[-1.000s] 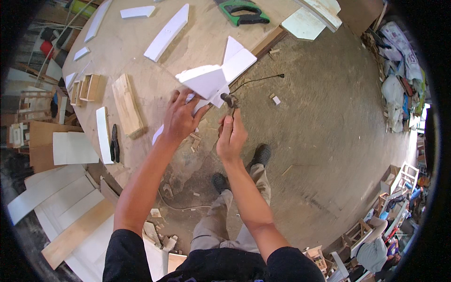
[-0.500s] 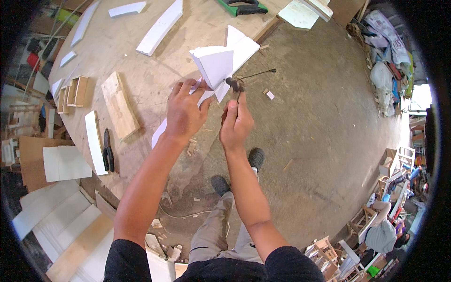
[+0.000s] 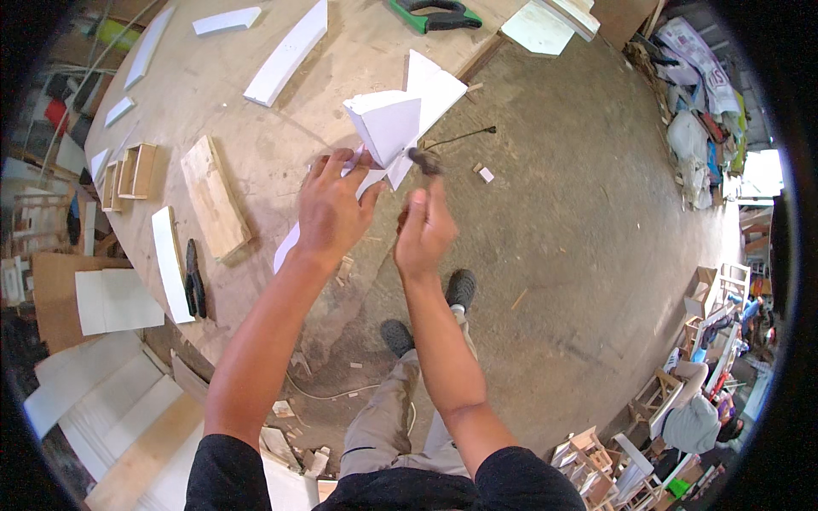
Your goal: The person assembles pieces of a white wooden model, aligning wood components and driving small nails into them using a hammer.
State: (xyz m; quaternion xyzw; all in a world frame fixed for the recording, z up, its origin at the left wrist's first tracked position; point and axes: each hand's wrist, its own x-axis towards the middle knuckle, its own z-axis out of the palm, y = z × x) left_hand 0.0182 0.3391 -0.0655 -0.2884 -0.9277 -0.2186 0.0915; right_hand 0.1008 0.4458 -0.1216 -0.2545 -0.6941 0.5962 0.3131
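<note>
A white assembly of angled boards point(image 3: 388, 126) lies at the near edge of the work table. My left hand point(image 3: 334, 203) is closed on its near left side, the thumb at the lower tip and the fingers by a side board. Gripped in my right hand point(image 3: 426, 228) is a hammer point(image 3: 424, 160), somewhat blurred. Its dark head is right beside the lower right edge of the white assembly. My fist hides most of the handle.
The wooden table point(image 3: 281, 128) carries white strips point(image 3: 290, 53), a bare wood block point(image 3: 213, 196), small wooden boxes point(image 3: 136, 170), pliers point(image 3: 195, 277) and a green-handled saw point(image 3: 433, 15). White panels point(image 3: 102, 409) stand lower left. Wooden frames point(image 3: 596, 468) crowd the lower right.
The hammer and my right hand have shifted slightly and are more blurred. My left hand keeps its hold on the white assembly; the whole view has shifted a little.
</note>
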